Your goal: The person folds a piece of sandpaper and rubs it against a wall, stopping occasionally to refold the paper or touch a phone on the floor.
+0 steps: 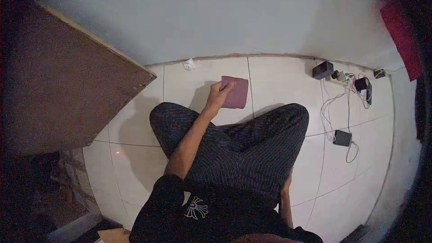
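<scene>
My left hand (219,94) holds a flat, roughly square purple-maroon piece (237,95) by its left edge, with the thumb on top. The piece is over the pale tiled floor in front of my crossed legs. My right hand (288,181) is low beside my right thigh, partly hidden by the dark striped trousers (252,153). Its fingers cannot be made out, nor anything in them.
A brown board (76,81) leans at the left. Crumpled white scrap (189,64) lies near the wall (225,13). At the right are a power strip (339,79), black adapters, loose cables and a black box (342,138). Red cloth (402,38) hangs at the upper right.
</scene>
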### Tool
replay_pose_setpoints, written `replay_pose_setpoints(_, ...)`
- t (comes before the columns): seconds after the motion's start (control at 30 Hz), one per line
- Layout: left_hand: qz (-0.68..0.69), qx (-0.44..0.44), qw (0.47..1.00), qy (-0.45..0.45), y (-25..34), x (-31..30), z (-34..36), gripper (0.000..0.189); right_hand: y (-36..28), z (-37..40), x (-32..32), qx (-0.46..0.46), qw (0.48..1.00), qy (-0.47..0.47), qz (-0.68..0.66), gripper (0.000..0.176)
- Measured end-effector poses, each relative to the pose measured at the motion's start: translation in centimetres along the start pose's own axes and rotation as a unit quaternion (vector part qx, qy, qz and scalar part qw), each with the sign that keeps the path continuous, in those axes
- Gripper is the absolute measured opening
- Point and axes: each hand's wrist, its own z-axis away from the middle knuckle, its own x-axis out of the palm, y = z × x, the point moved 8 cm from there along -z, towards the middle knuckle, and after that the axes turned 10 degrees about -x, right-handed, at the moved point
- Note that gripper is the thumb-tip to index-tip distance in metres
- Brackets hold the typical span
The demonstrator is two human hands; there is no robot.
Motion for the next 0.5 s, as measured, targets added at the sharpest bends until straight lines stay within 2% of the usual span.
replay_pose_setpoints(0.07,0.009,0.010,1.000,0.011,0.3,0.0,0.1,0.034,-0.2,-0.2,-0.6,-0.018,0.999,0.029,0.021,0.059)
replay_pose_setpoints(0.13,0.074,0.045,0.996,-0.001,0.5,0.2,0.0,0.035,-1.4,-0.2,0.5,-0.037,0.997,0.056,0.042,0.055)
replay_pose_setpoints(0.2,0.093,0.024,0.995,-0.002,0.7,0.4,0.2,0.034,-2.5,0.1,1.2,-0.040,0.993,0.086,0.073,0.050)
replay_pose_setpoints(0.37,0.119,-0.022,0.992,-0.020,-0.5,0.3,-0.3,0.034,-2.3,-0.8,0.1,-0.067,0.983,0.080,0.148,0.049)
replay_pose_setpoints(0.43,0.016,-0.033,0.999,-0.005,-1.0,-0.1,-0.6,0.034,-3.3,-0.2,0.3,-0.071,0.979,0.089,0.169,0.049)
replay_pose_setpoints(0.5,0.056,-0.010,0.998,-0.008,-0.1,0.1,-0.1,0.034,-3.4,0.6,0.6,-0.051,0.981,0.037,0.184,0.047)
